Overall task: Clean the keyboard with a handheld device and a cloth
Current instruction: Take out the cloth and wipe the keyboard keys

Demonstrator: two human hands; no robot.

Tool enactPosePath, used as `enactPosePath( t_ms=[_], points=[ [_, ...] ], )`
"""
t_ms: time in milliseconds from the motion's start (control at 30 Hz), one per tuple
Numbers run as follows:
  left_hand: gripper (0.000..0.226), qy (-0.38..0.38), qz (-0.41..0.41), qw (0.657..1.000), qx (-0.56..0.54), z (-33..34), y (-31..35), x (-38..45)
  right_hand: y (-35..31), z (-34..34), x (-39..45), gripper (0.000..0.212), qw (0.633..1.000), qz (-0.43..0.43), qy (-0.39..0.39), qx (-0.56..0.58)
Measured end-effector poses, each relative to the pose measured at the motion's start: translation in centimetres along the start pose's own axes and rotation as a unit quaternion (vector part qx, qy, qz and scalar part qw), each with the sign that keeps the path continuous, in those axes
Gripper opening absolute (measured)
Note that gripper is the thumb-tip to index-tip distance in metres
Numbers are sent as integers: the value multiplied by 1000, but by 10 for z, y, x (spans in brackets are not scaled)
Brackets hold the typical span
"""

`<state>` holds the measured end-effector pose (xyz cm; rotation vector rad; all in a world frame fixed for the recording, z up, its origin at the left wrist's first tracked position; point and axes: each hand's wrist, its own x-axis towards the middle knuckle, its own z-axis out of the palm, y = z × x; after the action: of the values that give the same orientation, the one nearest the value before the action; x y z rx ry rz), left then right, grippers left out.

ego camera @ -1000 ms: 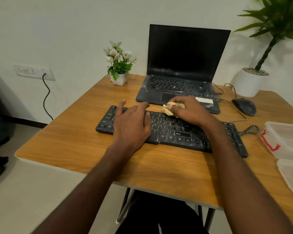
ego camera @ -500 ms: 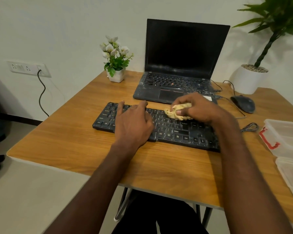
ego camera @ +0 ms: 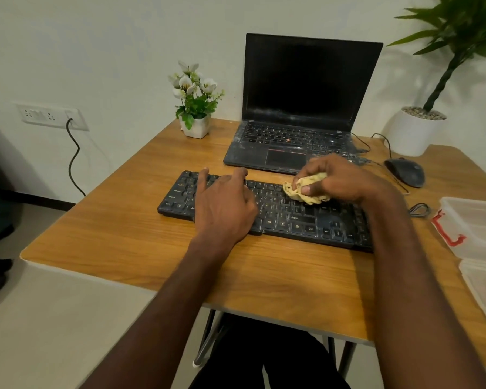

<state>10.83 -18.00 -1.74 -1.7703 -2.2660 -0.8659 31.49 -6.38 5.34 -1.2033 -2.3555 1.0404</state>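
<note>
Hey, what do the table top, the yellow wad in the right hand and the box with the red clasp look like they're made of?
Table top: wood or wood-look laminate, with grain lines and a soft sheen. Yellow cloth: a soft fabric, crumpled and matte; the exact fibre is unclear. Box: translucent, frosted plastic, with a red clasp that also looks like plastic.

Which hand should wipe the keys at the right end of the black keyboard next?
Right. The right hand already grips the crumpled yellow cloth on the black keyboard nearer that end; the left hand lies flat, steadying the left half.
</note>
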Motion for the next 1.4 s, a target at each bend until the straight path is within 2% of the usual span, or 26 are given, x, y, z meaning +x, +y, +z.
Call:
enactPosePath(
  t_ms=[133,233,333,433,667,767,867,933,1033,1133,1267,1333,1400],
  points=[
    [35,-4,0,1000,2,0,1,0,-8,14,7,22,997,-34,44,44],
    [36,0,0,1000,3,0,1,0,-19,35,13,21,997,-70,10,4],
    [37,-1,-7,1000,-2,-1,1,-1,-13,20,7,25,999,-39,-27,4],
    [39,-5,-10,1000,-2,-3,2,-1,4,-3,-3,25,1000,9,-20,17],
    [38,15,-28,999,6,-2,-4,2,4,13,13,22,992,-6,100,77],
    [40,47,-2,999,-22,-3,-3,-1,6,24,21,22,990,-12,141,27],
    [40,41,26,998,-31,-3,3,-3,6,27,25,25,982,-13,190,5],
    [43,13,31,999,-24,1,11,0,4,29,26,24,982,-30,187,14],
    [46,-34,24,999,-1,6,19,3,-1,34,26,20,990,-55,132,-4],
    [40,-41,14,999,0,7,16,3,0,28,25,24,994,-33,104,-31],
    [38,-31,18,999,-6,9,15,2,18,5,14,28,987,43,138,-68],
    [40,-30,18,999,-4,9,15,2,16,6,13,24,984,26,167,-57],
    [42,-32,18,999,-1,9,15,2,3,16,15,23,989,-10,147,-2]
  ],
)
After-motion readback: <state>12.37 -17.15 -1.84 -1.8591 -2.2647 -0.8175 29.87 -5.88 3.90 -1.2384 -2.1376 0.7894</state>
